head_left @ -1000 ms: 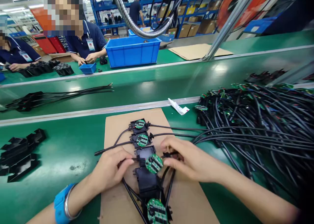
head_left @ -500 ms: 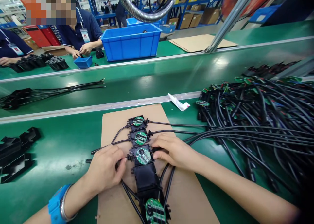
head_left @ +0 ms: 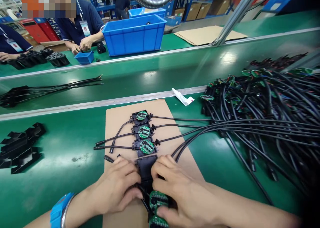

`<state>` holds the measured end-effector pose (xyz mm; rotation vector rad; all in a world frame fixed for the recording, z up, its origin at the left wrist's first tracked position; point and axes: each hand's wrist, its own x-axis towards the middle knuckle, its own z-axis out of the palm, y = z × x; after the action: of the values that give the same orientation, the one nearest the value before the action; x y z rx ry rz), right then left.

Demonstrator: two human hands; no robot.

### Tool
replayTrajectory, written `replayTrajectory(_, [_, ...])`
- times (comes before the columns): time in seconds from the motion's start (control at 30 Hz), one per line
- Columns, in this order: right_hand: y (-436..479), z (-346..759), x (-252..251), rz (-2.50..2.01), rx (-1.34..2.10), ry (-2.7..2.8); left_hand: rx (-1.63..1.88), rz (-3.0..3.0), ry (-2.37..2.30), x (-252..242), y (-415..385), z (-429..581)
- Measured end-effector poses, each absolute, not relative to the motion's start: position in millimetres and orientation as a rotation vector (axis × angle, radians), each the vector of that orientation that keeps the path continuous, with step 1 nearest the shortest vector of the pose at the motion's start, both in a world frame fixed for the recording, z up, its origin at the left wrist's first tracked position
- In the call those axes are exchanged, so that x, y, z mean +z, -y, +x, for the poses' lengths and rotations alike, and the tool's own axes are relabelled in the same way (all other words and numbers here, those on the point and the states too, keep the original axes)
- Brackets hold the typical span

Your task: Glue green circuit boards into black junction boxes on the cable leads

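While right hand [head_left: 178, 189] holds circuit board [head_left: 158, 197] | left hand [head_left: 117, 184] grips cable [head_left: 145, 201]

Green benches [head_left: 67, 138], metal-edged; blue shelving [head_left: 188, 10] behind (brown cartons [head_left: 202, 11] on it); slanted metal post [head_left: 237, 14]; light glare [head_left: 150, 74] between benches.

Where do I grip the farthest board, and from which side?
Probably pinch the board by its near and far edges, from above: it lies on its case with its top uncovered, while cables run out left and right.
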<state>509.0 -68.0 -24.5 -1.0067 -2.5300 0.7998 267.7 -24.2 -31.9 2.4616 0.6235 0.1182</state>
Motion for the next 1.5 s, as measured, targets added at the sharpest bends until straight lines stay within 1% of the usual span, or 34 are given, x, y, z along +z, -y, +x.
replayTrajectory(0.13, [80.2,500.4,-35.9,-0.910,0.741,2.554,0.071,2.468,-0.617,-33.9,27.3,268.3])
replayTrajectory(0.23, [82.3,504.2,-30.8,-0.900,0.679,2.554,0.075,2.439,-0.623,-29.7,26.9,267.7])
replayTrajectory(0.3, [77.2,512.9,-21.0,-0.982,0.716,2.527,0.091,2.378,-0.649,-24.6,26.0,265.5])
replayTrajectory(0.4, [60.2,532.0,-8.4,-1.138,0.860,2.429,0.155,2.326,-0.778,-17.8,24.0,260.9])
replayTrajectory(0.5, [40.8,546.7,-12.1,-1.194,0.869,2.426,0.214,2.386,-0.919,-18.7,22.4,259.7])
replayTrajectory(0.7, [26.7,545.9,-46.6,-1.251,0.518,2.585,0.139,2.654,-1.019,-34.7,22.4,269.1])
replayTrajectory(0.83, [35.5,546.8,-46.7,-1.243,0.277,2.526,0.186,2.674,-1.050,-33.6,25.0,268.8])
replayTrajectory(0.9, [44.1,548.1,-41.6,-1.162,0.314,2.502,0.226,2.618,-0.923,-30.2,27.8,264.9])
replayTrajectory(1.0, [59.0,546.5,-36.2,-1.036,0.459,2.577,0.154,2.565,-0.631,-27.2,33.5,255.9])
replayTrajectory(1.07, [67.6,545.0,-33.7,-1.007,0.453,2.605,0.131,2.608,-0.552,-27.1,37.9,248.6])
replayTrajectory(1.13, [74.3,546.8,-29.5,-0.999,0.454,2.577,0.187,2.639,-0.567,-26.7,43.1,241.3])
replayTrajectory(1.3, [87.5,565.4,-21.9,-1.129,0.655,2.583,0.337,2.596,-0.795,-26.8,57.3,234.4])
replayTrajectory(1.4, [93.8,571.3,-30.8,-1.274,0.645,2.648,0.280,2.643,-0.860,-34.1,62.4,240.8])
replayTrajectory(1.5, [96.8,570.5,-40.0,-1.323,0.603,2.671,0.227,2.648,-0.900,-38.7,64.1,245.6])
